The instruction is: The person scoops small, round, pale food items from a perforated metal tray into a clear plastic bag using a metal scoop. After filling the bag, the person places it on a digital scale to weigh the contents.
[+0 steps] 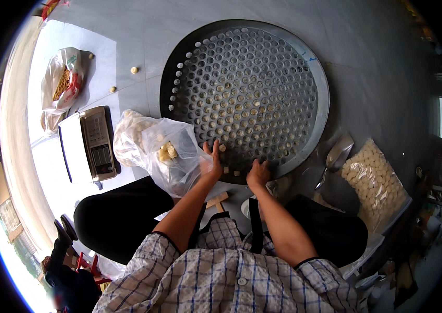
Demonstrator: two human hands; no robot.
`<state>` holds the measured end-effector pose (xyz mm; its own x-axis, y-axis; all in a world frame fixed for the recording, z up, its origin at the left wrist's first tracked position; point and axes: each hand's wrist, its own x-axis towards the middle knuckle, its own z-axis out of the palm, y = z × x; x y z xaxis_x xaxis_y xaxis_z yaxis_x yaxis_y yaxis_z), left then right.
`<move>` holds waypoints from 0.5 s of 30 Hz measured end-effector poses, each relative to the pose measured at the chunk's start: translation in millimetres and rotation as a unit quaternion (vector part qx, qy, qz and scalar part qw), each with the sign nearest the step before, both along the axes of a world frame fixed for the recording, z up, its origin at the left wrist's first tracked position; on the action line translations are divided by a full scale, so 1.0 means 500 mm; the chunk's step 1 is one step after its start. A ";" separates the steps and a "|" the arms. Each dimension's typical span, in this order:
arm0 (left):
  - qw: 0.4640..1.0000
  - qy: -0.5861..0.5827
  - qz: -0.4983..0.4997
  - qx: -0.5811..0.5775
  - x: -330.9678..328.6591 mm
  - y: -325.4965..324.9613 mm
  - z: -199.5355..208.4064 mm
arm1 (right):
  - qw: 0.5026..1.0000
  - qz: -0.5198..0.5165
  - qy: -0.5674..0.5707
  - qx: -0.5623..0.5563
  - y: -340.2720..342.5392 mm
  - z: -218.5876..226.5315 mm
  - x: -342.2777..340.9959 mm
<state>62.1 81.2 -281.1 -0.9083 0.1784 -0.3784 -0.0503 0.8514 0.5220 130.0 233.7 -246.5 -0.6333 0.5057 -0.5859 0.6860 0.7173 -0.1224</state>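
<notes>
In front of me lies a wide round metal pan point(322, 91) with a grid of round holes, many with pale yellowish bits in them. Along its left side runs a row of small whitish balls point(177, 82). My left hand point(210, 163) is at the pan's near left edge with its fingers apart, beside a small pale piece point(222, 148). It overlaps a clear plastic bag point(150, 172) with yellowish lumps point(168, 152) in it. My right hand point(258, 174) has curled fingers at the near rim; whatever they hold is hidden. Two pale cubes point(237, 172) lie between the hands.
A digital scale point(98, 141) stands left, with a bag of brown bits point(63, 86) beyond it. Loose pale balls point(134, 70) dot the floor. To the right are a metal scoop point(340, 152) and a bag of pale round pieces point(373, 175). A wooden piece point(217, 200) lies between my knees.
</notes>
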 end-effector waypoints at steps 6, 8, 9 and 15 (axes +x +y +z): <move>0.985 0.085 -0.126 -0.076 -0.021 0.009 0.005 | 0.999 0.052 0.011 -0.012 -0.010 0.027 -0.010; 0.992 0.034 -0.105 -0.056 -0.025 0.001 -0.022 | 0.996 0.055 0.030 -0.068 -0.013 0.038 -0.015; 0.994 0.009 -0.094 -0.045 -0.025 -0.004 -0.032 | 0.993 0.056 0.040 -0.096 -0.017 0.044 -0.019; 0.989 -0.028 -0.141 -0.035 0.022 -0.016 -0.039 | 0.983 0.062 0.012 -0.173 -0.075 0.029 -0.037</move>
